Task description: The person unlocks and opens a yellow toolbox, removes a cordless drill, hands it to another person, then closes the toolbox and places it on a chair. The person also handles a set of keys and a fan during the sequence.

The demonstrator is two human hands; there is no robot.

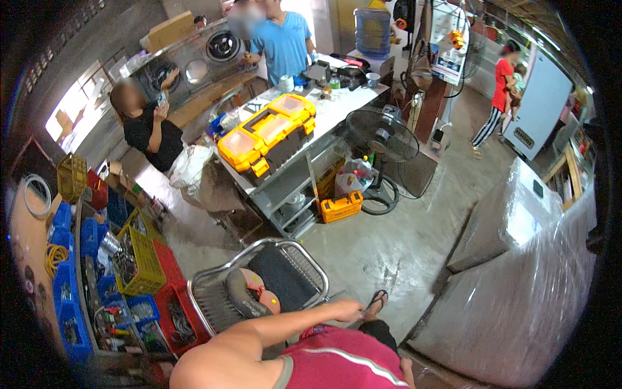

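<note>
My left arm stretches across in front of my dark red shirt, and my left hand [350,310] hangs just right of a metal-framed chair [285,262]. Its fingers are too small and blurred to read, and nothing can be made out in it. A grey and pink neck pillow [249,292] lies on the chair, left of that hand. Only a sliver of my right hand [407,371] shows at the lower edge beside my shirt; its fingers are hidden. Below my left hand, my foot in a dark flip-flop [377,303] is on the concrete floor.
Ahead is a workbench [350,104] bearing a yellow-and-black toolbox [269,133]. A pedestal fan [382,133] and an orange case [341,206] stand by it. Plastic-wrapped boxes [512,298] line the right, parts crates [139,262] the left. Several people are farther off.
</note>
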